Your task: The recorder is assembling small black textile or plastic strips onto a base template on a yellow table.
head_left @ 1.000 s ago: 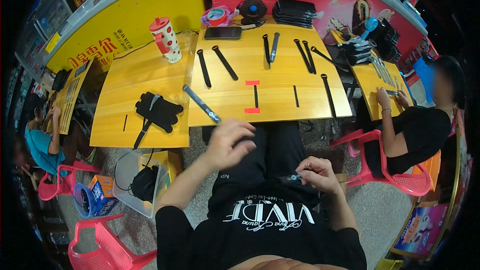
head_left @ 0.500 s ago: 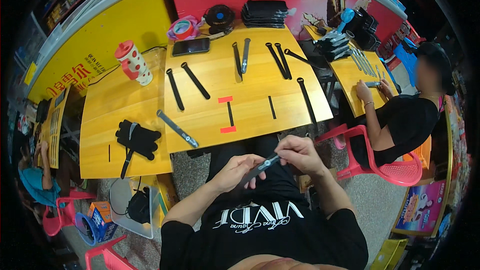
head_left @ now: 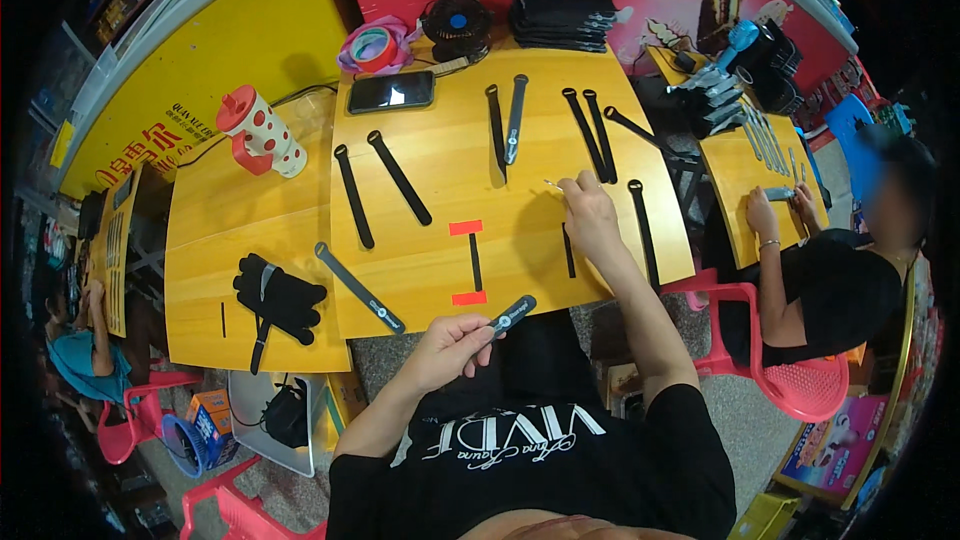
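Observation:
My left hand point(head_left: 452, 352) is closed on a grey hook-and-loop strap point(head_left: 516, 314) with pale print, held in front of the table's near edge. Over the right part of the table, my right hand point(head_left: 592, 216) is pinched, and a tiny pale sliver pokes from its fingertips; what it is I cannot make out. Close by lie a black strap point(head_left: 642, 230) with a looped end, a short black strip point(head_left: 569, 252), and a grey strap point(head_left: 515, 120) beside a black one. Another short black strip point(head_left: 476, 262) runs between two pieces of red tape point(head_left: 466, 228).
On the left are a glove bundle point(head_left: 280, 298), a grey strap point(head_left: 358, 287) and a spotted tumbler point(head_left: 262, 132). Further back sit a phone point(head_left: 391, 92), a small fan point(head_left: 457, 26) and stacked black packs point(head_left: 563, 18). A person point(head_left: 825, 280) works at a right-hand table.
My right hand has left the strap and moved forward over the table. My left hand keeps the strap, now slightly further left. The view has shifted a little.

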A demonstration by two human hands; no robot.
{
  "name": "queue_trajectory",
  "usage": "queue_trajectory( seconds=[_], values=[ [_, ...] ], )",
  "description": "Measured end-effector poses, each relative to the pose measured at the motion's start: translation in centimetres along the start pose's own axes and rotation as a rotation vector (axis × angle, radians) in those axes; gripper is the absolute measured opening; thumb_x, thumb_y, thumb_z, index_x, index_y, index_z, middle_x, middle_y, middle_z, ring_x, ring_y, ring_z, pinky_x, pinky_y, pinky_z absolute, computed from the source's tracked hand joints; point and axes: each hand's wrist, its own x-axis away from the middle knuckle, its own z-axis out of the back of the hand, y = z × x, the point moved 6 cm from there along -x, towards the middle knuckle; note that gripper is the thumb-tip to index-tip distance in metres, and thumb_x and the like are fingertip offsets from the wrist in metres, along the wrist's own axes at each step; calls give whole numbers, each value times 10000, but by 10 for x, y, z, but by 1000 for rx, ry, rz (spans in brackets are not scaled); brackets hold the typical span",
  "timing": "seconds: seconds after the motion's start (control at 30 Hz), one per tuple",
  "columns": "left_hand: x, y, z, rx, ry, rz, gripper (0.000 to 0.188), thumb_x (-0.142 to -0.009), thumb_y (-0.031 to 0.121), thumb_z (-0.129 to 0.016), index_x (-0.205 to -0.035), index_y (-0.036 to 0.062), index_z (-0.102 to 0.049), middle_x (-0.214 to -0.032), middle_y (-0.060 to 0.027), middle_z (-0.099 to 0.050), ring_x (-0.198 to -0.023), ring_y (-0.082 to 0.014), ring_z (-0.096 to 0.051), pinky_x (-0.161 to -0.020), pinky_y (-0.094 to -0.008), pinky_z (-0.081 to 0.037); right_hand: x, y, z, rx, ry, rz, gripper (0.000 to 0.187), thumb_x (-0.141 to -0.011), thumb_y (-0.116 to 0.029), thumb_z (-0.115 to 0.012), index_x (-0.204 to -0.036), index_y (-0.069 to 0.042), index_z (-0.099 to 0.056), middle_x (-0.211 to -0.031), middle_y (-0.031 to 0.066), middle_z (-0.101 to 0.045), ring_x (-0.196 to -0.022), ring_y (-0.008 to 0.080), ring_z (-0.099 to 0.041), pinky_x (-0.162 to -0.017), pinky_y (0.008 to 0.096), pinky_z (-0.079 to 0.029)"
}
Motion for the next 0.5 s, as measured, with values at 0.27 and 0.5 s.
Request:
queue_trajectory(
  seconds=[0.27, 0.5],
  values=[
    [-19, 11, 9, -212, 54, -40, 179, -973, 137, -509, -939, 11, -632, -632, 5, -567, -507, -57, -494, -465, -199, -385, -9, -20, 13, 83, 103, 166, 170, -825, -45, -598, -987, -5, -627, -985, 190, -582, -893, 354, -554, -723, 382, -457],
    [-34, 39, -8, -420, 4, -233, 151, -922, 93, -549, -844, -13, -623, -608, -45, -582, -528, -136, -539, -504, -290, -401, 72, -74, 35, -929, -460, -106, 77, -838, 21, -605, -910, 34, -630, -742, 88, -602, -633, 150, -582, -566, 262, -452]
  ],
)
